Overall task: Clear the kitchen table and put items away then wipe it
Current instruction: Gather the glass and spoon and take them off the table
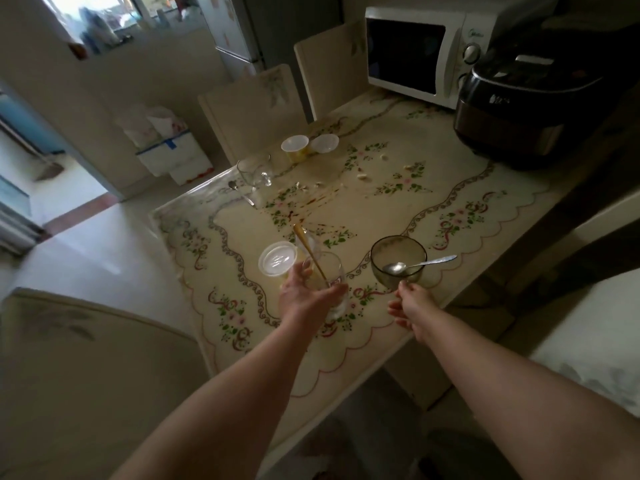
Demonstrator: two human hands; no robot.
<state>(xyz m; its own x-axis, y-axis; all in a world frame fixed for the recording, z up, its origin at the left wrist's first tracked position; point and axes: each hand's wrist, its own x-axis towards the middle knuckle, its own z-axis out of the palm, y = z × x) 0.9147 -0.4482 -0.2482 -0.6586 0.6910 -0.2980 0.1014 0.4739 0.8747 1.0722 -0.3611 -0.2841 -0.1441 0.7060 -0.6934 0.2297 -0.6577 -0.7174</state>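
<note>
**Glass in our left hand, right hand at the bowl**

We take the dark bowl (398,259) as our mark; it sits near the front edge of the flowered table (467,188). A silver spoon (415,266) lies in it, its handle sticking out over the rim on the right.

Our right hand (408,306) is just in front of the bowl. Thumb and forefinger touch its lower near wall and the other fingers spread loosely. We cannot tell whether they pinch it or only touch.

Just left of the bowl, our left hand (304,292) curls its fingers round a clear glass (329,282). A gold spoon (310,252) stands tilted in the glass. A lidded tub (277,263) sits against the far side of that hand, but we cannot tell whether the fingers hold it too.

Beyond the bowl and to its left, brown stains (304,206) streak the cloth. Farther that way, a glass mug (254,171) stands near the table edge with a third spoon (240,192) beside it. Two plastic cups (294,147) stand touching just past the mug.

Straight beyond the bowl, pale crumbs (362,176) lie scattered. At the far end from the bowl stand a white microwave (415,53) and a dark cooker (519,109), side by side.
</note>
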